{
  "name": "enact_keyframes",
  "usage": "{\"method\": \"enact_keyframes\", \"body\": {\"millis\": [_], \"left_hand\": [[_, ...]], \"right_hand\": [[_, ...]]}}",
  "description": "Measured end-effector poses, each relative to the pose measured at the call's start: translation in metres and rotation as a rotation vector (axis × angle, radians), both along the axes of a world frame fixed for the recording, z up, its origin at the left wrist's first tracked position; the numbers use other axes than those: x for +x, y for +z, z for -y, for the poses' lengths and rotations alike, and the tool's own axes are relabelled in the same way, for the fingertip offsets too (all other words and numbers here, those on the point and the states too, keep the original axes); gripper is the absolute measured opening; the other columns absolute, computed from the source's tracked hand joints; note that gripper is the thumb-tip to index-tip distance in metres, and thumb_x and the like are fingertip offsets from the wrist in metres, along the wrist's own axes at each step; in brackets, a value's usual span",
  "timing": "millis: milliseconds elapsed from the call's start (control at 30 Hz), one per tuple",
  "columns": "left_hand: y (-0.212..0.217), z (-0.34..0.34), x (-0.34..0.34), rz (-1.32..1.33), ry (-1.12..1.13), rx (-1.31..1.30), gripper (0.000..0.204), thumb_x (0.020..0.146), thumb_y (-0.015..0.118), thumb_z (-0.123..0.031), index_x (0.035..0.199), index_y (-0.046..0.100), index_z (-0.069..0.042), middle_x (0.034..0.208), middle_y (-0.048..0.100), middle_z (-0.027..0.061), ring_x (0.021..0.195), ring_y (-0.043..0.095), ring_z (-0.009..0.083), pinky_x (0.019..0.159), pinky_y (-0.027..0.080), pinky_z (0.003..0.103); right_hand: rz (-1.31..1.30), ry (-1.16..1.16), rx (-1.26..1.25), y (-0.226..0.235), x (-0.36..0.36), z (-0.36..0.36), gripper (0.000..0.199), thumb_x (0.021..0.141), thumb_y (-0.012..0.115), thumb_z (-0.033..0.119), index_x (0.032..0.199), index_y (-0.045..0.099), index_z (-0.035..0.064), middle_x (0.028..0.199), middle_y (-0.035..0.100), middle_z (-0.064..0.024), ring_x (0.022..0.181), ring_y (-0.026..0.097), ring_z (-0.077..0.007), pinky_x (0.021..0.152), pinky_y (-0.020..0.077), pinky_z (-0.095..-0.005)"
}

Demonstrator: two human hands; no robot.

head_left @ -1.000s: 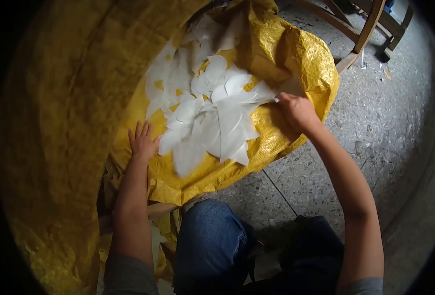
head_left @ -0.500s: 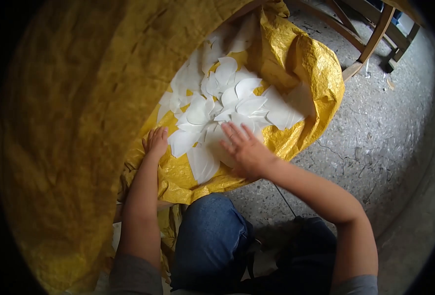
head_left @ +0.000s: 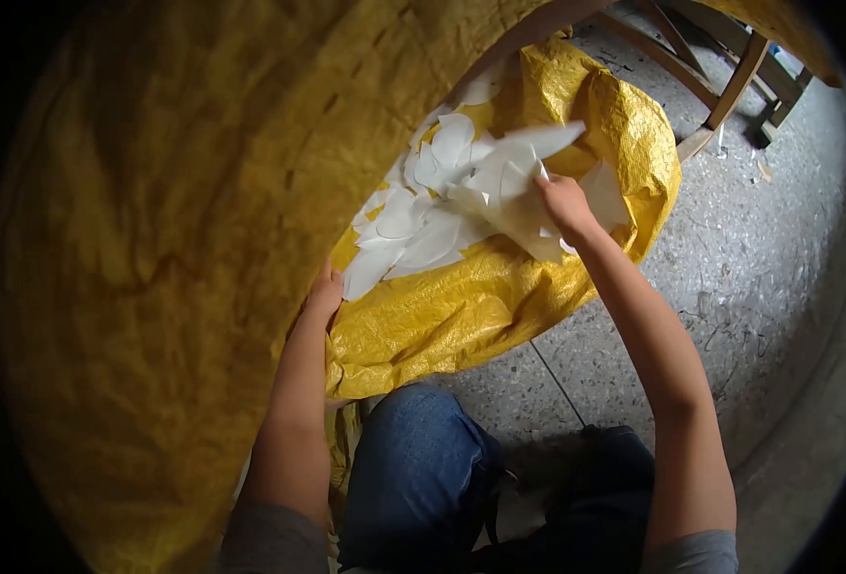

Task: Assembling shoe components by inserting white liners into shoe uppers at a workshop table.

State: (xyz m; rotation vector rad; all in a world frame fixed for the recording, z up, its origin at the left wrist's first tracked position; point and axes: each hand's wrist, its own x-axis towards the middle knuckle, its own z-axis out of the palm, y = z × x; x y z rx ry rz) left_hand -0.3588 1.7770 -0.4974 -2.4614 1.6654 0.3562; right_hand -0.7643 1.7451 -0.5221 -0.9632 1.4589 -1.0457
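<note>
Thin white petal-shaped pieces (head_left: 423, 239) lie heaped on a wrinkled yellow woven sheet, like an opened sack (head_left: 461, 316). Over the right side of the heap, my right hand (head_left: 566, 203) is closed on several of these white pieces, thumb on top; their far ends are smeared by motion. My left hand (head_left: 326, 289) is at the heap's left edge, pinching the yellow material beside the lowest white pieces. Part of its fingers is hidden by the large yellow sheet (head_left: 174, 239) that hangs on the left and covers the heap's far left side.
The yellow material rises in a crumpled rim (head_left: 648, 163) on the right. Beyond it is a speckled grey floor (head_left: 729, 277) with scraps on it. Wooden legs of a stool or chair (head_left: 734, 81) stand at the far right. My knee in blue jeans (head_left: 418, 445) is near the sack's front edge.
My right hand has moved right and away from me, from spread over the pieces to closed on some, lifting them. My left hand has shifted slightly right and nearer, its fingers now partly covered.
</note>
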Motion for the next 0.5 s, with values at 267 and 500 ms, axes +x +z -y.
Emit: {"method": "enact_keyframes", "body": {"millis": [267,500], "left_hand": [[-0.024,-0.022,-0.001,0.296,-0.074,0.224,0.059,0.092,0.017,-0.051,0.142,0.021,-0.02,0.148,0.016,-0.0053,0.137,0.01,0.0175,0.105,0.004,0.059],[-0.016,-0.034,-0.006,0.327,-0.059,0.184,0.061,0.091,0.019,-0.053,0.142,0.02,-0.019,0.149,0.013,-0.0062,0.137,0.006,0.0171,0.106,0.004,0.058]], "right_hand": [[0.317,-0.438,-0.319,0.062,-0.091,-0.028,0.026,0.079,0.05,0.026,0.083,0.059,0.0015,0.081,0.056,-0.012,0.07,0.051,-0.0205,0.06,0.0431,-0.0305],[-0.508,-0.406,-0.48,0.117,-0.075,-0.045,0.033,0.082,0.047,0.016,0.112,0.05,0.0019,0.103,0.059,-0.0122,0.097,0.054,-0.0215,0.085,0.0418,-0.0349]]}}
